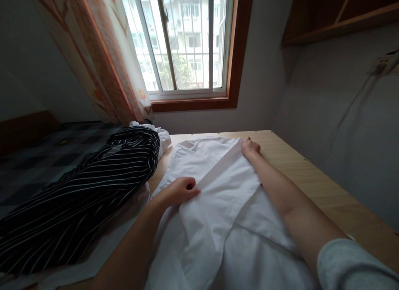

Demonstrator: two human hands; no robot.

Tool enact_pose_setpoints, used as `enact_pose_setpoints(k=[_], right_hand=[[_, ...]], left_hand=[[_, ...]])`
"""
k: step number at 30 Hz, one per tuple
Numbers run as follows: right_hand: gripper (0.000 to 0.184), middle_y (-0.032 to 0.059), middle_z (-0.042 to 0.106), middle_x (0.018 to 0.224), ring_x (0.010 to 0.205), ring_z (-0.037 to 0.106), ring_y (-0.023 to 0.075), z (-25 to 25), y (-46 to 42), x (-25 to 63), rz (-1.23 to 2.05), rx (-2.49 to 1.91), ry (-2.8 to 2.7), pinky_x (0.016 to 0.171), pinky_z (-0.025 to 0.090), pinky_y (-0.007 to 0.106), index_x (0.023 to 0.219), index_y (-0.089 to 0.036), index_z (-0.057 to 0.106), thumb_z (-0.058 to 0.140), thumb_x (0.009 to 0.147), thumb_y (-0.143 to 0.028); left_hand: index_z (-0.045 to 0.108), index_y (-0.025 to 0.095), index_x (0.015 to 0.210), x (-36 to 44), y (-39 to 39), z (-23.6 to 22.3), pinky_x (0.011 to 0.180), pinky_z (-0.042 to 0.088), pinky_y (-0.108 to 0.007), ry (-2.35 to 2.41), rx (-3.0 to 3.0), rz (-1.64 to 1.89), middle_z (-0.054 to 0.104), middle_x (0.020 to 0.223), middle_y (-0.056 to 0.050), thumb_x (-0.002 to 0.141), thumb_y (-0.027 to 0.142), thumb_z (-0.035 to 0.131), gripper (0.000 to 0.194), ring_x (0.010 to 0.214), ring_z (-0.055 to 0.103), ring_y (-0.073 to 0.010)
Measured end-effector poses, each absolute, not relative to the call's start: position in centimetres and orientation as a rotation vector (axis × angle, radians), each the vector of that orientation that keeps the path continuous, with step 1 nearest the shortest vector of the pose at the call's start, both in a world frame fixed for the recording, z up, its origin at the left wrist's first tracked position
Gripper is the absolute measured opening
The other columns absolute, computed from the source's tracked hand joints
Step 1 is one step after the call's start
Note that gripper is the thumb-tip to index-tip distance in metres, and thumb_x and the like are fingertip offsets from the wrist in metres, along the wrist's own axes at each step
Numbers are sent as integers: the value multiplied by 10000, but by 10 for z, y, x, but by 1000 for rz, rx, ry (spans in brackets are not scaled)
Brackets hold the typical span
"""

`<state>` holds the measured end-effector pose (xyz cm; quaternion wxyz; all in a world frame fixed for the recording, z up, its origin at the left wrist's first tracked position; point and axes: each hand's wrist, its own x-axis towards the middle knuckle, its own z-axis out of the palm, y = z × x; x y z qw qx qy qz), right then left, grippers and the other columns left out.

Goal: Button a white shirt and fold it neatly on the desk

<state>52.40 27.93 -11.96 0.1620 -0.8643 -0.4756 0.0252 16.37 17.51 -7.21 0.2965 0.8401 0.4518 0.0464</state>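
A white garment (pixel 218 186), which looks like a shirt, is spread over the wooden table in front of me. My left hand (pixel 182 191) pinches its fabric near the middle. Farther off and to the right, my right hand (pixel 250 147) is closed on the garment's far right corner. Between both hands a straight folded edge runs taut on a diagonal. Lower down, a layer of the cloth lies folded over with loose creases. The garment's near end runs out of the bottom of the view.
Left of the table, black clothing with white stripes (pixel 124 169) lies heaped over white cloth (pixel 164 140) and a dark checked bed cover (pixel 31 161). The wooden tabletop (pixel 299 177) meets the wall on the right. A curtain (pixel 102 53) hangs beside the barred window (pixel 190 44).
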Motion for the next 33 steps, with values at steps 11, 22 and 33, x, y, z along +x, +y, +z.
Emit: enact_pose_setpoints(k=[11,22,33], right_hand=[[427,177,683,1169,1103,638,295,-116,297,525,110,-2470,-1376,869,488,376,1174,-148,640,413,967,-445],[384,193,660,1182,1088,631,283,-116,292,518,-36,-2456,-1422,895,451,398,1255,-153,563,449,976,-390],[308,70,733,1111,1016,654,214,-65,223,557,-12,-1996,-1958,874,441,229,1061,-164,748,486,900,-145]], left_hand=[[447,202,627,165,161,-62,561,231,-277,1294,2478,-6,537,651,18,771,406,533,265,602,421,-139],[535,203,669,159,166,-61,568,248,-268,1321,2435,-126,609,702,-5,779,483,556,302,635,469,-156],[492,205,670,161,168,-61,574,247,-267,1281,2465,-123,560,684,11,776,481,556,302,636,446,-152]])
